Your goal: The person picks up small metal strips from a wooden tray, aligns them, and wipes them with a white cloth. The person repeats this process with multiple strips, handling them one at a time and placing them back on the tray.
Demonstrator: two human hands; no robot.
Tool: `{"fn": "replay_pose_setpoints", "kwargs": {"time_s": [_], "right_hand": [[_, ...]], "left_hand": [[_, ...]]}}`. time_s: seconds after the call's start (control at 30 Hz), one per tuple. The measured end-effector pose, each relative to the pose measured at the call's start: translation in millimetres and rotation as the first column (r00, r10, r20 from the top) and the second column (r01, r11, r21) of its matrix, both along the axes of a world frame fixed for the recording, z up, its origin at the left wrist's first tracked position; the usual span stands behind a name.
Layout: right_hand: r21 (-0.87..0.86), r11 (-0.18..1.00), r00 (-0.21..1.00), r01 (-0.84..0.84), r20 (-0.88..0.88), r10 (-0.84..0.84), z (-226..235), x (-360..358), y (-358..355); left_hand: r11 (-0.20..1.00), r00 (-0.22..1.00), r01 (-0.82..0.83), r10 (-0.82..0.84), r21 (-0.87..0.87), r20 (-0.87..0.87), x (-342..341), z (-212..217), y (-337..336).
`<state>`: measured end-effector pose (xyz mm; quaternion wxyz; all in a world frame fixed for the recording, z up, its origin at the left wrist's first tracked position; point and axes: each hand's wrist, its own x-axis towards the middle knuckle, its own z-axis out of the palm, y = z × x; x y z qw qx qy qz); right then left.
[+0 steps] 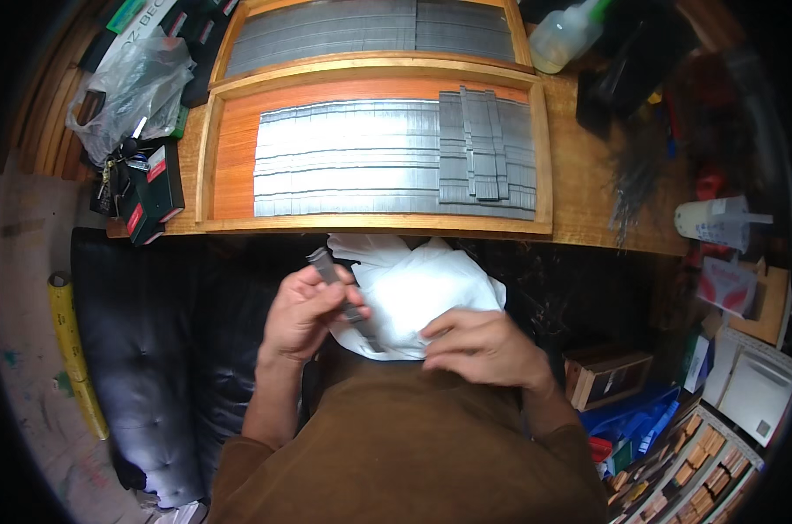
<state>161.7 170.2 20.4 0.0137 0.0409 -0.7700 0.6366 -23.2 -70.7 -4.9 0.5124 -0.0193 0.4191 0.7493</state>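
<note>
Black sofa (142,332): on the person's left, its seat tufted.
Table (579,201): wooden, across the upper part of the view, bearing two trays.
Near tray (206,162): wooden rim, orange floor, at the table's front edge.
Far tray (370,61): just behind the near one, cut off by the view's top, also lined with grey strips.
Metal pieces (352,157): grey, in close rows over most of the near tray; a few more lie stacked on top toward the right.
White sheet (422,288): crumpled, below the table edge, between the hands; cloth or plastic, I cannot tell.
Plastic bag (147,87): clear, at the table's left end, above dark boxes (155,183).
Right hand (483,345): fingers curled at the sheet's right side, blurred; whether its grip holds anything, I cannot tell.
Left hand (307,310): grip closed, thumb against fingers, around the strip.
Grey strip (327,269): in the left hand, tilted, upper end poking past the fingers, lower end over the sheet.
</note>
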Motion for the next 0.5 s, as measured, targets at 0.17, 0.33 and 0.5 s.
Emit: {"fn": "replay_pose_setpoints", "kwargs": {"time_s": [0.17, 0.33, 0.5], "right_hand": [[0.509, 0.819, 0.936, 0.264, 0.069, -0.345, 4, 4, 11], [0.415, 0.898, 0.988, 0.148, -0.023, -0.152, -36, -1, 9], [-0.029, 0.91, 0.869, 0.414, -0.285, -0.405, -30, 15, 8]], "left_hand": [[0.914, 0.898, 0.246, -0.34, -0.323, -0.279, -42, -6, -37], [0.673, 0.761, 0.199, -0.564, -0.712, -0.32, -74, -72, -32], [0.825, 0.807, 0.408, -0.526, -0.391, -0.27, -75, -72, -25]]}}
